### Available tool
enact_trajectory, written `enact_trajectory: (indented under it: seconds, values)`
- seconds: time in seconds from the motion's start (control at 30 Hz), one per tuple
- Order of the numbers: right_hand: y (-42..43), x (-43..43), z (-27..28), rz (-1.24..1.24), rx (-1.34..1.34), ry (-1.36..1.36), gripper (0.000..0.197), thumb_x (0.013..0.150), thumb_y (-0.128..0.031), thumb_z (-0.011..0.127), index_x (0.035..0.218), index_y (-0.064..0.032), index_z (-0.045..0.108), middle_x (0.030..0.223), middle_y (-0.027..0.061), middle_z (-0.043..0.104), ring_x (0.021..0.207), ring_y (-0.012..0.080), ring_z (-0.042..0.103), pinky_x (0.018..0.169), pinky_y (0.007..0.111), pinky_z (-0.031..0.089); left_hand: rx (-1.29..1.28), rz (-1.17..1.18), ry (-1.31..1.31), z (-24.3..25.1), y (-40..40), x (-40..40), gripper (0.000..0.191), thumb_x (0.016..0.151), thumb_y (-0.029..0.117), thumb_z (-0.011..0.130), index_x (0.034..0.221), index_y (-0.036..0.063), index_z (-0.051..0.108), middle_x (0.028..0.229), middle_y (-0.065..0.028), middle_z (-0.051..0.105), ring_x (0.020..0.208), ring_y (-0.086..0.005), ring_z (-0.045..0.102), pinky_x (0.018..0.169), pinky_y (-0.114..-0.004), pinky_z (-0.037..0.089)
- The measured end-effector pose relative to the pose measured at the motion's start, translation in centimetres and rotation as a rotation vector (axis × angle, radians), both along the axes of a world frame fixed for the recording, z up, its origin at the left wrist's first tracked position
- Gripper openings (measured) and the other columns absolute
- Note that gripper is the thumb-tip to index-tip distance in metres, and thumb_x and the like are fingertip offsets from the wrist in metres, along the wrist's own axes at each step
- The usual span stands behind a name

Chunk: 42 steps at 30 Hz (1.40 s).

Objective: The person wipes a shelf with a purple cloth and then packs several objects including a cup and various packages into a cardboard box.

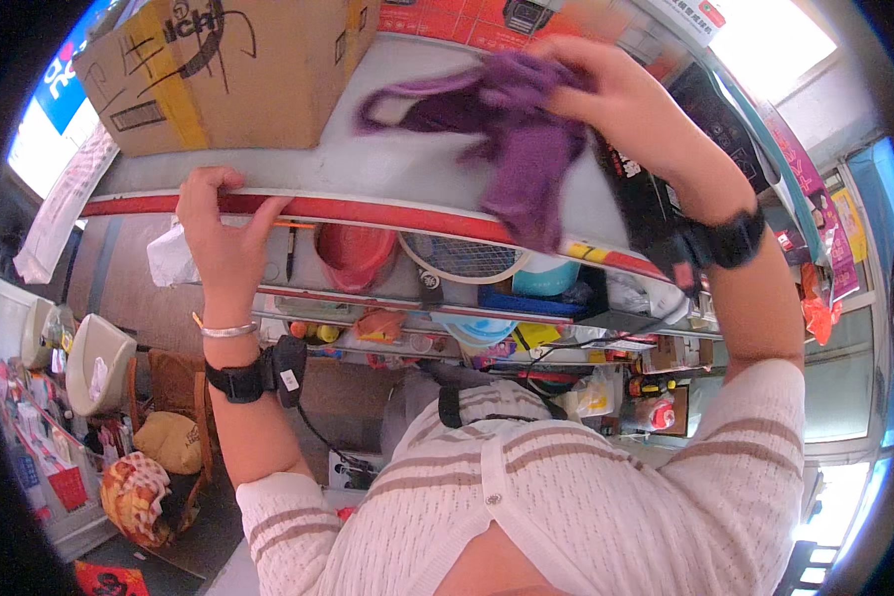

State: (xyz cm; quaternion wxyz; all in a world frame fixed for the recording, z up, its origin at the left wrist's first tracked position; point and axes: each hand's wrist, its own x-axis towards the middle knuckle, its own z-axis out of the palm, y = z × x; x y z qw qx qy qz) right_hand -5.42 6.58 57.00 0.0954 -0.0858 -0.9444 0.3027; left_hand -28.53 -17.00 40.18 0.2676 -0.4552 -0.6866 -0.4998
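My right hand (pixel 585 78) grips a purple cloth (pixel 525 160), blurred by motion, above the grey shelf top (pixel 402 167). The cloth's lower end hangs over the red-and-white front edge (pixel 365 211). On that same edge, farther left, rests my left hand (pixel 223 208), fingers over the top and thumb apart, with no object in it. A taped cardboard box (pixel 231 89) bearing handwriting stands behind my left hand. Beside my right forearm sits a black box (pixel 637 194).
Below the top shelf lie a red plastic basin (pixel 356 253), a racket (pixel 465 257) and a light blue container (pixel 547 274). An orange printed box (pixel 462 26) stands at the back. To the left are a wooden chair (pixel 167 380) and a patterned cushion (pixel 134 495).
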Motion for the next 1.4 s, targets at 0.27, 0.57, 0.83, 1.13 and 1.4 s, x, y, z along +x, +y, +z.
enact_trajectory:
  seconds: [0.27,0.57,0.83,1.13,1.4]
  values:
    - [-2.4,7.8,-2.8,-0.194,0.404,-0.523,0.045,0.082,0.001,0.053,0.126,-0.0039,0.045,0.119,0.0225,0.044,0.111,0.0395,0.047,0.098,0.040,0.039,-0.020,-0.020,-0.008,0.6,0.6,0.4,0.042,0.060,0.009,0.081,0.087,0.0037,0.049,0.085,-0.0079,0.050,0.081,-0.0252,0.049,0.075,-0.033,0.040]
    - [-6.0,-8.8,-7.0,0.083,0.296,-0.111,0.043,0.080,0.000,0.051,0.122,-0.0106,0.051,0.115,0.0269,0.046,0.105,0.0453,0.048,0.093,0.044,0.042,-0.002,-0.005,-0.019,0.8,0.8,0.6,0.044,0.058,0.011,0.082,0.085,0.0040,0.049,0.084,-0.0089,0.049,0.081,-0.0283,0.048,0.075,-0.036,0.038]
    - [-3.7,-0.3,-1.9,-0.088,0.441,-0.644,0.040,0.084,-0.008,0.054,0.122,-0.0040,0.043,0.109,0.0271,0.048,0.099,0.0436,0.054,0.089,0.047,0.044,-0.029,0.035,-0.043,0.4,-0.8,0.4,0.044,0.058,0.012,0.081,0.085,0.0040,0.048,0.083,-0.0093,0.048,0.080,-0.0292,0.047,0.075,-0.037,0.037]
    - [4.8,-9.0,-5.8,0.099,1.029,-0.946,0.028,0.081,-0.011,0.053,0.099,0.0111,0.054,0.094,0.0313,0.057,0.090,0.0451,0.060,0.083,0.052,0.044,-0.043,-0.022,-0.029,0.6,0.1,0.6,0.040,0.058,0.004,0.077,0.084,0.0046,0.046,0.085,-0.0086,0.046,0.083,-0.0279,0.046,0.077,-0.035,0.038]
    - [8.9,-16.4,-6.6,-0.348,-0.272,-0.033,0.031,0.082,-0.003,0.053,0.111,0.0036,0.059,0.103,0.0144,0.065,0.088,0.0208,0.062,0.078,0.030,0.050,0.017,-0.040,0.005,0.9,1.2,0.6,0.042,0.057,0.011,0.081,0.083,0.0058,0.049,0.082,-0.0082,0.048,0.080,-0.0285,0.047,0.074,-0.036,0.037]
